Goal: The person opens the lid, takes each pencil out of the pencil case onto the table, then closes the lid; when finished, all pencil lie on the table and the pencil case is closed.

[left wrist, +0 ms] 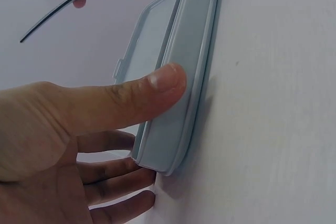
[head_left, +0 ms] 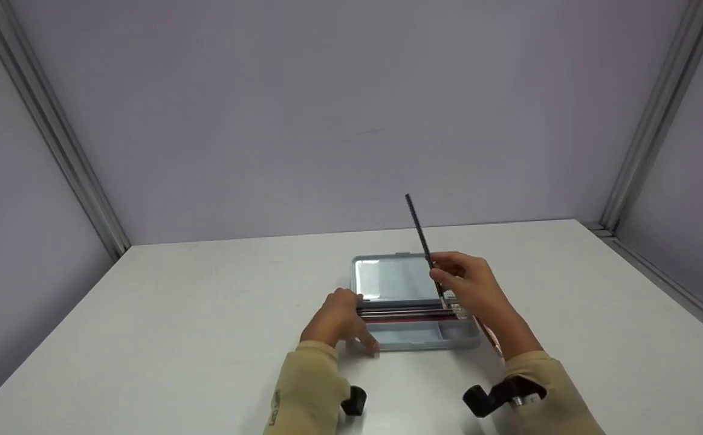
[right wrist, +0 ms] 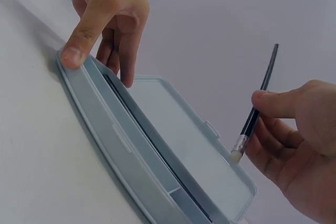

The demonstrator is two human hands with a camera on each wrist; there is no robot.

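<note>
Counted items on the counter

One open grey pencil case; one raised black pencil; several more pencils in the case, number unclear; two hands.

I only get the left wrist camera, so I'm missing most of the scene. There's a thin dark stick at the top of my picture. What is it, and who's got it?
Observer: It's a pencil, pinched in the right hand, tip up and eraser end down.
Operator: Is anything inside the case?
Observer: Yes, several pencils lie lengthwise in the case, in the tray's far channel.
Operator: Where does the held one sit relative to the case?
Observer: Its eraser end is above the right end of the case, opposite the end you are looking at.
</note>
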